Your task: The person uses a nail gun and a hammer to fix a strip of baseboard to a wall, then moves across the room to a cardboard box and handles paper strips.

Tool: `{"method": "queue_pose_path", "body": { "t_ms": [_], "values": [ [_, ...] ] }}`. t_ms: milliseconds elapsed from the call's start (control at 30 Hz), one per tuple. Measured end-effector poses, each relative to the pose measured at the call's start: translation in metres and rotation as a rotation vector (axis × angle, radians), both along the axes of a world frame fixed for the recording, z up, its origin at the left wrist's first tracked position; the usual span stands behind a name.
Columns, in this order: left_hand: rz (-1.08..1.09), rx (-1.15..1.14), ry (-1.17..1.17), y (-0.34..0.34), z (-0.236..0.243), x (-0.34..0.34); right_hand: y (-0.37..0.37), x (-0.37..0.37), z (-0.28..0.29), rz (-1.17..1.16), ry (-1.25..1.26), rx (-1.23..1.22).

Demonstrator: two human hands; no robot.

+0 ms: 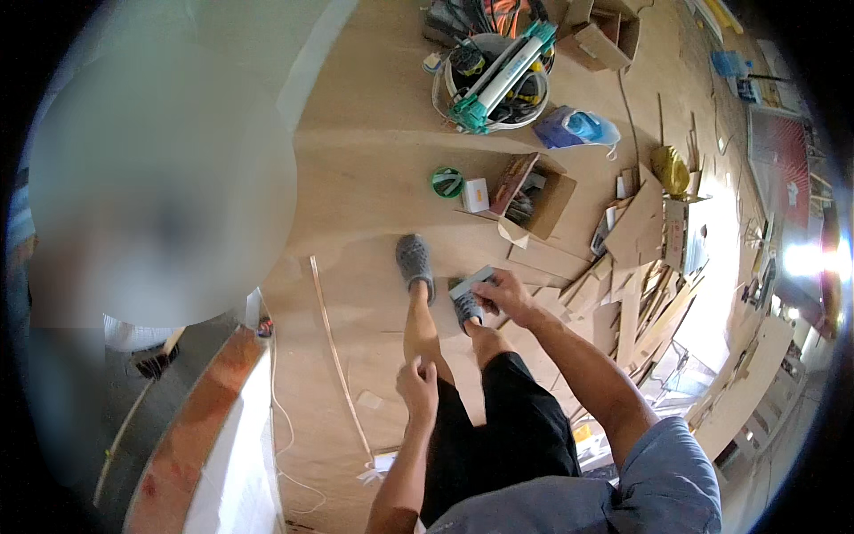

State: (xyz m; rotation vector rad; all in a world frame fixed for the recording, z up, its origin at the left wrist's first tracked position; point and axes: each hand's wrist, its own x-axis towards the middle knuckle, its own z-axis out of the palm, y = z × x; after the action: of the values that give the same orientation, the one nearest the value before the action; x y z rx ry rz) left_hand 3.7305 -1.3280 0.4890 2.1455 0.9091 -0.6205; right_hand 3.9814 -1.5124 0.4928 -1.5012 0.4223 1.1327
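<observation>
My right hand [505,296] is closed on a small flat, light grey rectangular piece [470,283], pinched at one end between thumb and fingers. The piece is held out above my right shoe, and its exact kind is not clear. My left hand [417,389] hangs beside my left leg with its fingers curled in, and no object shows in it. Ahead of my feet, an open cardboard box [544,200] holds loose items. Beside it are a small white box [476,195] and a green round tub [447,182].
A bucket of tools [489,84] stands farther ahead, near a blue bag [578,127]. Wood and cardboard offcuts [623,311] are piled on the right. A long thin strip [334,347] lies on the left floor, near a broom [156,360]. A large blur covers the upper left.
</observation>
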Motion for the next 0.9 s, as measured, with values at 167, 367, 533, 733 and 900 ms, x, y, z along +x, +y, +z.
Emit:
{"method": "queue_pose_path", "body": {
  "t_ms": [167,367,533,733,900],
  "values": [
    [0.378,-0.491,-0.340,0.014,0.175,0.092,0.029,-0.028,0.141,0.247,-0.079,0.176],
    [0.258,-0.356,-0.360,-0.010,0.278,-0.002,0.015,-0.121,0.251,0.550,-0.213,0.201],
    [0.446,-0.472,-0.388,-0.013,0.355,-0.121,0.018,-0.224,0.306,0.627,-0.133,0.172],
    [0.524,-0.299,-0.511,-0.018,0.357,-0.327,0.070,-0.375,0.361,0.880,-0.178,0.237],
    [0.738,-0.276,-0.665,0.008,0.377,-0.490,0.135,-0.531,0.368,1.168,-0.140,0.330]
  ]
}}
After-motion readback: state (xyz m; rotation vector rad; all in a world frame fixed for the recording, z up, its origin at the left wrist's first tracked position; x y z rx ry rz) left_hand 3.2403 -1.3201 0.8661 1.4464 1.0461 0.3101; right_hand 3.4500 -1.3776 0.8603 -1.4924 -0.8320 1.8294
